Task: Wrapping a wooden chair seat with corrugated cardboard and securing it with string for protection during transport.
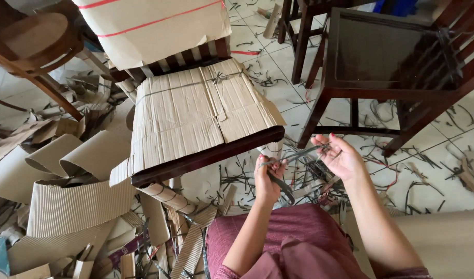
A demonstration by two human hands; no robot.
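My left hand (268,178) is closed around a dark plastic strap (291,156) just below the front edge of a chair seat wrapped in corrugated cardboard (195,111). The strap runs right to my right hand (338,155), whose fingertips pinch its far end, palm turned up. A loose tail of the strap curls down from my left hand toward my lap. Both hands hover over the tiled floor, in front of my maroon clothing (294,243).
A dark wooden chair (392,67) stands at the right, another chair's legs behind it. Corrugated cardboard sheets and rolls (71,201) pile up at the left. Cut strap scraps (402,170) litter the white tiles. A paper-wrapped chair back with red strapping (154,26) rises behind the seat.
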